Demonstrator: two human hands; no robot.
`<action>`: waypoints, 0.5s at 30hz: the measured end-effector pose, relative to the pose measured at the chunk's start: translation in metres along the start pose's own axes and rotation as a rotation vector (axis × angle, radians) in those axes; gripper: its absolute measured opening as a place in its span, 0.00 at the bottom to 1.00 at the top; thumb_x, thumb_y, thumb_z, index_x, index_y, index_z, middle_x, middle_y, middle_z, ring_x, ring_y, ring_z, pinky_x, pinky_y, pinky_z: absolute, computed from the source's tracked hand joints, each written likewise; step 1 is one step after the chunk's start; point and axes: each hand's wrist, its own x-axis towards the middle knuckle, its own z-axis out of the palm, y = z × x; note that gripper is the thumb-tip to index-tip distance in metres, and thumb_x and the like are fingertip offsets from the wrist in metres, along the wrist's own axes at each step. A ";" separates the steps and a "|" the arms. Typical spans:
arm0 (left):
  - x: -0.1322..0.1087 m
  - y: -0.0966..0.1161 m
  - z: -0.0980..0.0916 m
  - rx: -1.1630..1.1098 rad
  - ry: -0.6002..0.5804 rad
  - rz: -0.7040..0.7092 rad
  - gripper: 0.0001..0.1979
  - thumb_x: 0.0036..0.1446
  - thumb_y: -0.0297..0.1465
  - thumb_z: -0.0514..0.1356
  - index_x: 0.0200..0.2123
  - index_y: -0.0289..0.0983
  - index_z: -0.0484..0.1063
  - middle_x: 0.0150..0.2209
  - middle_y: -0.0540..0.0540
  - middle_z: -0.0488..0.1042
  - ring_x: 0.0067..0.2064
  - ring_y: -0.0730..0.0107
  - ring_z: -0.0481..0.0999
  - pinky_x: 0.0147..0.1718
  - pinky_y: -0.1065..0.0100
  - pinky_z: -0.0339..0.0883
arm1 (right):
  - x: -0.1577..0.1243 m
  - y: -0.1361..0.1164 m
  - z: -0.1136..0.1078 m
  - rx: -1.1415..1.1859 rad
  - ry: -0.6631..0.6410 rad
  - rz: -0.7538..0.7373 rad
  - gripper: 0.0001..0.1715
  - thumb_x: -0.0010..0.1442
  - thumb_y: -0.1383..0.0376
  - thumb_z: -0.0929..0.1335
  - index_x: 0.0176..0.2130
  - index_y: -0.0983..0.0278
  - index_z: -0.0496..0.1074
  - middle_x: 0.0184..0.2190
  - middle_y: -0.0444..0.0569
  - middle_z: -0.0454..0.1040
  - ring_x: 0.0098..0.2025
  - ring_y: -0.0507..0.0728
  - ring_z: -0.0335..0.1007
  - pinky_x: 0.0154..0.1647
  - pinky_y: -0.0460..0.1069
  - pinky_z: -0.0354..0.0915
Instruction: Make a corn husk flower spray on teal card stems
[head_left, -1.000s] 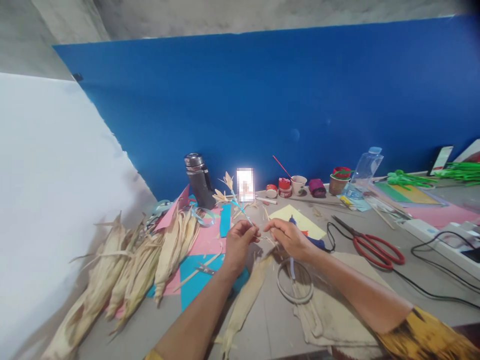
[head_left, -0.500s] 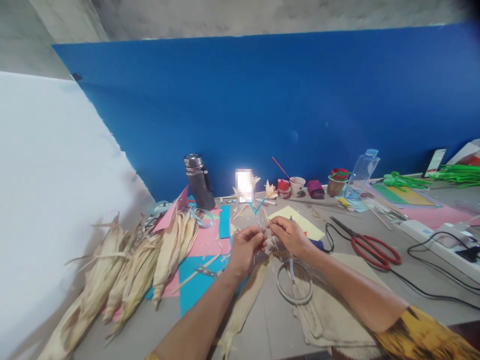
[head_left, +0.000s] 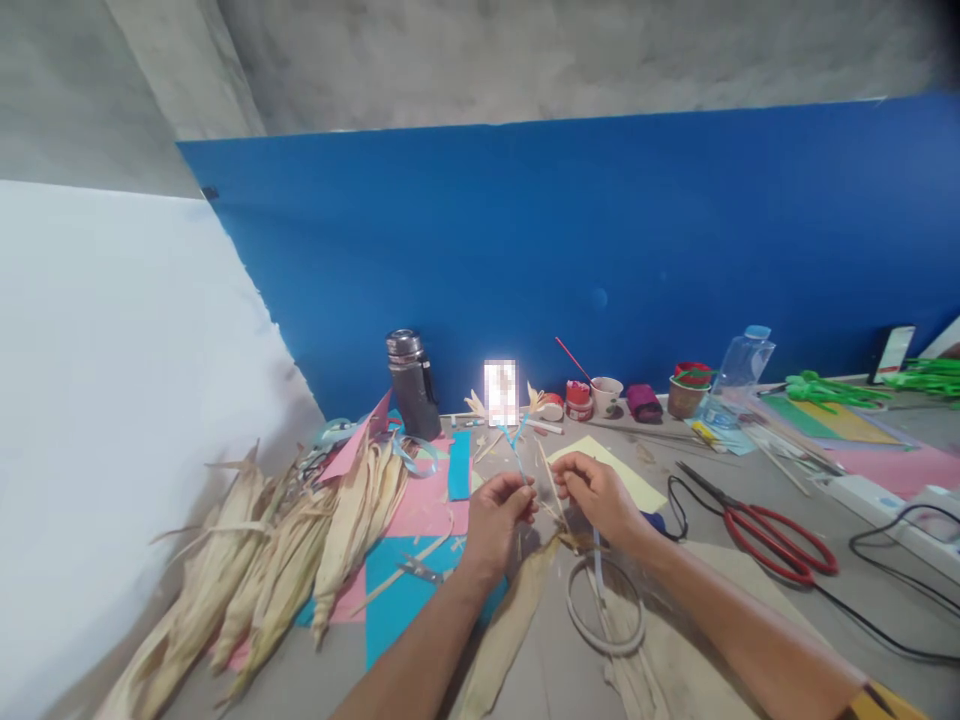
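Note:
My left hand point(head_left: 501, 518) pinches a thin blue forked stem point(head_left: 517, 452) between thumb and fingertips. The stem stands upright and its two arms spread in a V at the top. To its right, my right hand point(head_left: 596, 492) is closed with fingers curled together. Whatever those fingertips may hold is too small to make out. A thin tan strip point(head_left: 550, 478) runs just left of them; I cannot tell whether they touch it. Below the hands lies a dry corn husk point(head_left: 510, 622). A grey ring point(head_left: 571, 612) lies below my right hand.
Bundled corn husks point(head_left: 202, 570) lie at the left by a dark thermos point(head_left: 414, 388). Small scissors point(head_left: 421, 568) rest on blue paper point(head_left: 394, 625). Red-handled scissors point(head_left: 780, 535) and a black cable lie right. Behind stand a paper cup point(head_left: 607, 398) and plastic bottle point(head_left: 739, 375).
My hands have moved apart, with the right hand drawn away from the blue stem. My left hand still holds the stem. The whole view has shifted, so things appear lower and farther right.

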 end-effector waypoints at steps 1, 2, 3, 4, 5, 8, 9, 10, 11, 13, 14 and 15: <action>0.001 0.000 -0.001 0.008 0.006 0.011 0.13 0.41 0.35 0.69 0.30 0.34 0.76 0.25 0.48 0.74 0.25 0.73 0.72 0.25 0.72 0.65 | 0.000 0.000 0.000 -0.005 -0.005 -0.015 0.11 0.54 0.68 0.61 0.35 0.65 0.72 0.26 0.46 0.73 0.28 0.52 0.70 0.31 0.47 0.65; 0.002 -0.001 -0.002 0.017 0.011 0.023 0.13 0.41 0.35 0.69 0.30 0.34 0.76 0.25 0.48 0.74 0.25 0.73 0.72 0.25 0.71 0.65 | 0.000 0.000 -0.001 -0.007 -0.011 -0.027 0.10 0.53 0.69 0.61 0.33 0.65 0.71 0.25 0.45 0.73 0.28 0.53 0.69 0.32 0.47 0.65; 0.003 -0.001 -0.002 0.027 0.014 0.034 0.12 0.41 0.34 0.69 0.30 0.34 0.76 0.25 0.48 0.73 0.25 0.73 0.72 0.26 0.71 0.65 | 0.000 0.000 -0.001 -0.007 -0.019 -0.038 0.10 0.53 0.69 0.61 0.31 0.64 0.71 0.24 0.45 0.72 0.28 0.53 0.69 0.32 0.47 0.65; 0.004 -0.002 -0.003 0.035 0.016 0.044 0.11 0.42 0.34 0.69 0.30 0.34 0.76 0.24 0.49 0.73 0.25 0.73 0.72 0.26 0.71 0.65 | 0.000 -0.001 -0.001 -0.005 -0.027 -0.052 0.10 0.53 0.69 0.61 0.30 0.64 0.71 0.24 0.45 0.72 0.28 0.53 0.69 0.32 0.47 0.65; 0.005 -0.002 -0.004 0.043 0.018 0.052 0.11 0.42 0.33 0.68 0.30 0.34 0.76 0.24 0.49 0.73 0.25 0.73 0.71 0.26 0.71 0.65 | 0.000 -0.001 -0.002 -0.006 -0.030 -0.077 0.09 0.52 0.70 0.61 0.29 0.64 0.71 0.24 0.45 0.72 0.28 0.53 0.68 0.32 0.47 0.64; 0.007 -0.003 -0.007 0.056 0.022 0.068 0.09 0.43 0.32 0.68 0.29 0.35 0.76 0.22 0.49 0.73 0.24 0.74 0.70 0.25 0.72 0.64 | -0.001 -0.005 -0.002 -0.011 -0.033 -0.191 0.08 0.50 0.71 0.63 0.24 0.64 0.70 0.26 0.46 0.72 0.30 0.53 0.67 0.33 0.47 0.63; 0.007 -0.004 -0.008 0.058 0.023 0.073 0.09 0.43 0.32 0.67 0.29 0.35 0.76 0.22 0.50 0.73 0.24 0.74 0.70 0.25 0.72 0.64 | -0.001 -0.006 -0.001 0.001 -0.041 -0.204 0.07 0.50 0.71 0.63 0.24 0.64 0.69 0.26 0.46 0.72 0.31 0.53 0.68 0.34 0.47 0.63; 0.008 -0.004 -0.008 0.059 0.023 0.078 0.09 0.43 0.32 0.67 0.29 0.34 0.76 0.22 0.50 0.73 0.24 0.74 0.70 0.26 0.72 0.64 | -0.002 -0.007 0.000 0.025 -0.057 -0.187 0.07 0.50 0.71 0.64 0.25 0.64 0.70 0.26 0.46 0.72 0.31 0.53 0.68 0.34 0.47 0.64; 0.008 -0.004 -0.009 0.059 0.021 0.083 0.09 0.44 0.32 0.67 0.30 0.34 0.76 0.22 0.50 0.73 0.24 0.74 0.69 0.26 0.72 0.64 | -0.003 -0.008 0.001 0.062 -0.080 -0.143 0.06 0.51 0.70 0.64 0.28 0.64 0.71 0.26 0.46 0.72 0.30 0.53 0.69 0.33 0.47 0.64; 0.008 -0.005 -0.010 0.057 0.016 0.094 0.09 0.45 0.33 0.67 0.30 0.34 0.76 0.22 0.50 0.73 0.24 0.74 0.69 0.26 0.72 0.64 | -0.005 -0.008 0.003 0.135 -0.142 -0.034 0.08 0.55 0.66 0.64 0.34 0.65 0.72 0.26 0.45 0.72 0.26 0.52 0.68 0.29 0.46 0.64; 0.008 -0.005 -0.010 0.054 0.016 0.098 0.09 0.45 0.33 0.67 0.30 0.34 0.76 0.22 0.50 0.72 0.24 0.75 0.69 0.26 0.72 0.64 | -0.006 -0.007 0.004 0.154 -0.171 0.004 0.10 0.57 0.64 0.64 0.36 0.65 0.72 0.25 0.44 0.71 0.23 0.51 0.66 0.26 0.45 0.62; 0.008 -0.006 -0.011 0.049 0.017 0.099 0.10 0.45 0.33 0.67 0.30 0.34 0.76 0.21 0.50 0.72 0.24 0.75 0.69 0.27 0.71 0.64 | -0.006 -0.007 0.005 0.157 -0.190 0.019 0.11 0.59 0.62 0.63 0.37 0.65 0.72 0.23 0.43 0.69 0.21 0.50 0.63 0.23 0.45 0.60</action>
